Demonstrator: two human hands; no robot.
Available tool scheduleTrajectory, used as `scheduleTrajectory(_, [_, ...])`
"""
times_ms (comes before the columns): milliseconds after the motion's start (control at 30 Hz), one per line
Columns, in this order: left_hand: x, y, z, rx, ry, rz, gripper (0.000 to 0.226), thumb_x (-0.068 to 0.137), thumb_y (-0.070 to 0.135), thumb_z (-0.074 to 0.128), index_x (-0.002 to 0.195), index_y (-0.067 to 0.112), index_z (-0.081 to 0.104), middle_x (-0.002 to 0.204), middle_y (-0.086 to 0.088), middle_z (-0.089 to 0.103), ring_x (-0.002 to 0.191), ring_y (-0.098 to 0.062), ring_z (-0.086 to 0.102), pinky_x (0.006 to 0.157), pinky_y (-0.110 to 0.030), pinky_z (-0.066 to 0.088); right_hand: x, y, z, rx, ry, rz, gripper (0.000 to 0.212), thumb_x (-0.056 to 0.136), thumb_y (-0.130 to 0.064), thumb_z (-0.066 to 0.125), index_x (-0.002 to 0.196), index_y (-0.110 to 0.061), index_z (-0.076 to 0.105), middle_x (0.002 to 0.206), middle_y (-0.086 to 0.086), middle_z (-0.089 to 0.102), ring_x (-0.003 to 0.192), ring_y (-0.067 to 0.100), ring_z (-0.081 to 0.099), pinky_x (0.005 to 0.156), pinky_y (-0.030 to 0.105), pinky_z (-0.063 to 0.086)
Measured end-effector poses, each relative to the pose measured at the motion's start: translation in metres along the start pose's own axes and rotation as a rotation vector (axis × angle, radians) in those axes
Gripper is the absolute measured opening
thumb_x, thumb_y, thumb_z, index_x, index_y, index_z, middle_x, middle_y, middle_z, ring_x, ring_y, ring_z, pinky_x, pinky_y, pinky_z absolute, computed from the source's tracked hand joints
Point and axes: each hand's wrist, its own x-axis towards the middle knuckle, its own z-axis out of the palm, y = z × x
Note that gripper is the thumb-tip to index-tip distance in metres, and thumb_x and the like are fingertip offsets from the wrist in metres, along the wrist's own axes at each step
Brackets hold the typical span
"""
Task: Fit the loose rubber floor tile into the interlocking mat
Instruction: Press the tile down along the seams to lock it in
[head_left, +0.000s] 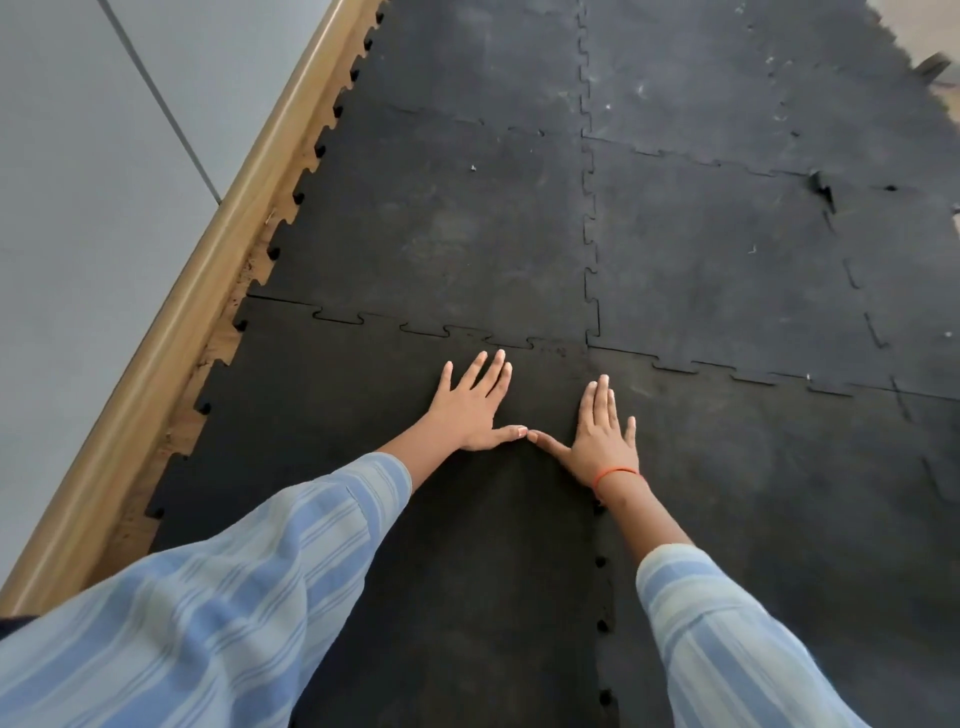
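A black rubber tile (337, 395) lies flat at the near left of the interlocking mat (441, 208). Its far toothed edge sits along the seam with the tile beyond it, and its right edge shows small dark gaps down the seam. My left hand (475, 408) rests palm down on the tile, fingers spread. My right hand (602, 434), with an orange band at the wrist, lies flat close to the right seam. The two thumb tips touch. Neither hand holds anything.
A wooden skirting board (208, 291) runs diagonally along the left, with a grey wall (78, 182) behind it. A strip of wooden floor (228, 332) shows between skirting and mat. A torn, lifted spot (821, 189) marks the mat at far right.
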Motion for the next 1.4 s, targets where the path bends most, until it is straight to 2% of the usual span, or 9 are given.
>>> scheduleTrajectory(167, [0.011,0.007,-0.007,-0.029,-0.044,0.01,0.081,0.098,0.061,0.025,0.153,0.019,-0.016,0.159,0.002,-0.029,0.147,-0.023,-0.023,0.116,-0.059,-0.006,0.006,0.005,0.006,0.008,-0.021,-0.003,0.112,0.077,-0.082,0.027,0.148,-0.009,-0.019,0.157,0.005,-0.028,0.146,0.019,-0.021,0.12,0.048,-0.005])
scheduleTrajectory(433, [0.011,0.006,-0.01,-0.034,-0.066,0.009,0.076,0.1,0.056,0.024,0.153,0.02,-0.017,0.158,0.004,-0.03,0.147,-0.022,-0.024,0.115,-0.057,-0.007,0.012,0.011,0.002,0.0,-0.094,-0.03,0.108,0.079,-0.08,0.025,0.148,-0.011,-0.02,0.156,0.003,-0.03,0.145,0.018,-0.024,0.119,0.046,-0.007])
scheduleTrajectory(567, [0.008,0.006,-0.009,-0.031,-0.053,0.01,0.074,0.1,0.056,0.022,0.153,0.021,-0.016,0.159,0.004,-0.029,0.147,-0.022,-0.023,0.116,-0.057,-0.006,0.011,0.028,-0.011,0.128,-0.114,-0.076,0.081,0.094,-0.058,0.031,0.152,-0.015,-0.007,0.16,-0.001,-0.018,0.147,0.015,-0.015,0.12,0.047,-0.002])
scheduleTrajectory(633, [0.006,0.006,-0.007,-0.024,-0.031,0.01,0.073,0.1,0.056,0.02,0.153,0.021,-0.016,0.159,0.003,-0.029,0.147,-0.022,-0.023,0.116,-0.057,-0.007,-0.001,0.038,-0.006,0.131,-0.099,-0.082,0.069,0.099,-0.046,0.029,0.152,-0.017,-0.005,0.16,-0.004,-0.016,0.148,0.015,-0.014,0.12,0.047,-0.002])
scheduleTrajectory(700, [0.004,0.008,-0.003,-0.021,-0.006,0.003,0.071,0.101,0.055,0.018,0.153,0.022,-0.016,0.159,0.003,-0.028,0.147,-0.022,-0.023,0.116,-0.057,-0.008,-0.02,0.042,0.01,0.114,-0.075,-0.063,0.064,0.101,-0.043,0.023,0.152,-0.018,-0.007,0.16,-0.005,-0.017,0.147,0.015,-0.016,0.12,0.045,-0.004])
scheduleTrajectory(800, [0.002,0.017,0.004,-0.037,0.04,0.01,0.066,0.102,0.052,0.017,0.154,0.026,-0.014,0.16,0.003,-0.026,0.147,-0.023,-0.023,0.114,-0.059,-0.01,-0.049,0.039,0.036,0.165,0.009,-0.028,0.06,0.102,-0.041,0.019,0.152,-0.02,-0.006,0.161,-0.005,-0.013,0.147,0.016,-0.015,0.12,0.043,-0.005])
scheduleTrajectory(1033, [0.001,0.069,0.011,0.106,0.001,0.292,0.056,0.102,0.051,0.014,0.152,0.041,-0.009,0.159,0.011,-0.024,0.147,-0.021,-0.023,0.112,-0.067,-0.01,-0.099,0.029,0.07,0.289,0.158,0.087,0.062,0.101,-0.042,0.023,0.152,-0.018,-0.002,0.161,-0.002,-0.006,0.148,0.013,-0.01,0.12,0.035,-0.005])
scheduleTrajectory(1167, [0.002,0.076,0.013,0.134,-0.02,0.274,0.057,0.102,0.052,0.012,0.151,0.041,-0.013,0.158,0.011,-0.028,0.146,-0.023,-0.026,0.11,-0.069,-0.011,-0.1,0.033,0.069,0.283,0.136,0.094,0.061,0.101,-0.043,0.022,0.152,-0.021,-0.003,0.161,-0.004,-0.009,0.148,0.013,-0.011,0.119,0.035,-0.006])
scheduleTrajectory(1400, [0.006,0.083,0.011,0.104,-0.06,0.235,0.06,0.102,0.051,0.013,0.15,0.035,-0.02,0.156,0.01,-0.032,0.145,-0.022,-0.029,0.107,-0.07,-0.014,-0.098,0.04,0.063,0.163,0.078,0.102,0.062,0.098,-0.052,0.016,0.151,-0.029,-0.005,0.16,-0.01,-0.013,0.147,0.014,-0.015,0.119,0.042,-0.005])
